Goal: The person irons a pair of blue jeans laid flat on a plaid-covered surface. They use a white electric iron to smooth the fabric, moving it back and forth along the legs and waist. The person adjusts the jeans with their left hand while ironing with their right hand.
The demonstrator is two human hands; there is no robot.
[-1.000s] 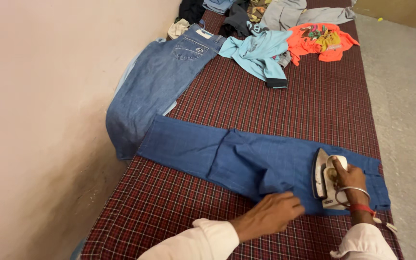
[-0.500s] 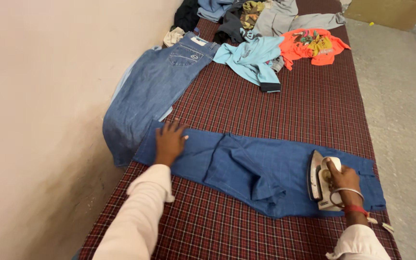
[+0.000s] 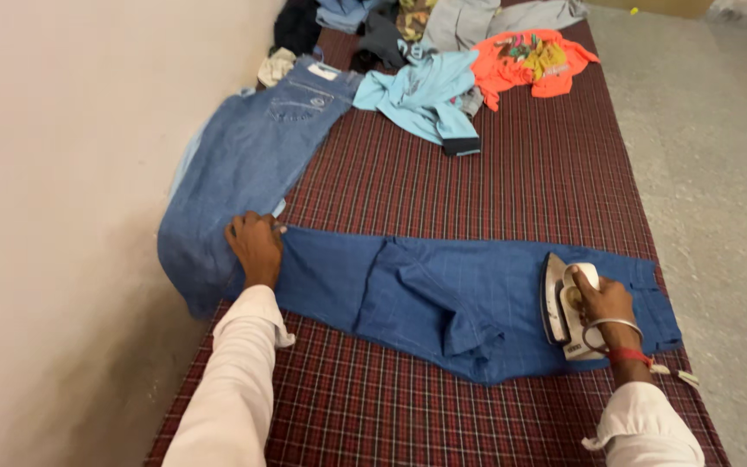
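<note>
- Lying crosswise on the checked table (image 3: 494, 190), head view: the blue trousers (image 3: 443, 294) are running with their long axis left to right, directly ahead of both hands.
- Left hand (image 3: 255, 246) is pressing fingers-down on the trousers' left end, at the hem corner, right where it is meeting the jeans (image 3: 235, 173) draped along the wall side. Fingers look loosely curled over the edge; whether they are pinching cloth I cannot tell.
- Right hand (image 3: 594, 303) is wrapped around the handle of the white iron (image 3: 564, 307), which is sitting on the trousers' right end, near the waistband.
- Each hand is holding one end; the creased, folded-over patch in the middle is lying between them, somewhat nearer the iron.
- Farther up the table: light blue shirt (image 3: 425, 95), orange shirt (image 3: 529, 60), a heap of other clothes behind.
- Against the earlier frames: left hand is now further out, at the very corner of the hem, having left the near edge beside the iron; iron and right hand are staying almost where they were.
</note>
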